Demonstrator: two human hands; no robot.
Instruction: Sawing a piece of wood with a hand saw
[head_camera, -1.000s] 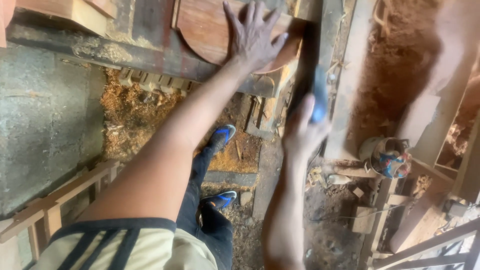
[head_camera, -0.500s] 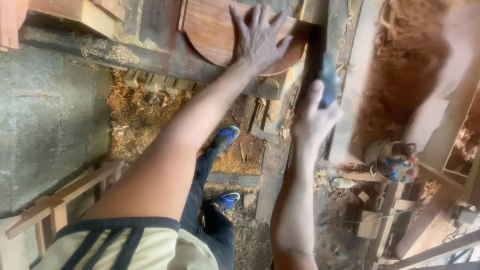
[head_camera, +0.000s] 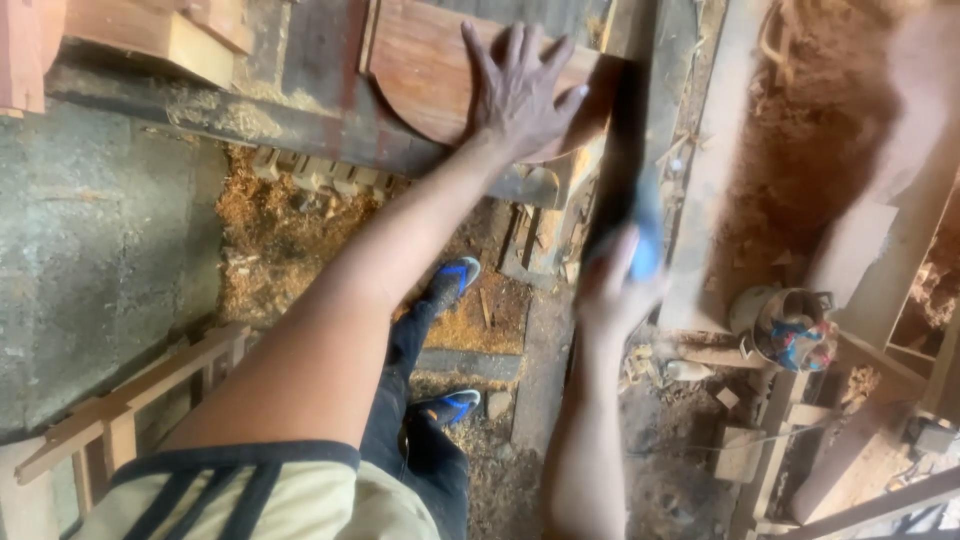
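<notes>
My left hand (head_camera: 520, 92) lies flat, fingers spread, on a rounded reddish wooden board (head_camera: 430, 70) resting on a dark workbench (head_camera: 290, 120). My right hand (head_camera: 612, 290) grips the blue handle of a long dark tool (head_camera: 625, 170), probably a hand saw, whose blade runs up along the board's right edge. The hand and tool are motion-blurred. My legs and blue shoes (head_camera: 455, 280) stand on sawdust below.
Pale wood blocks (head_camera: 160, 30) lie at the bench's left. A wooden frame (head_camera: 130, 400) leans at lower left by a concrete slab (head_camera: 100, 260). A bucket with rags (head_camera: 785, 325) and timber offcuts sit right. Reddish sawdust (head_camera: 810, 130) piles at upper right.
My right hand has pulled the tool back toward me, lower in view and more blurred. My left hand stays pressed on the board.
</notes>
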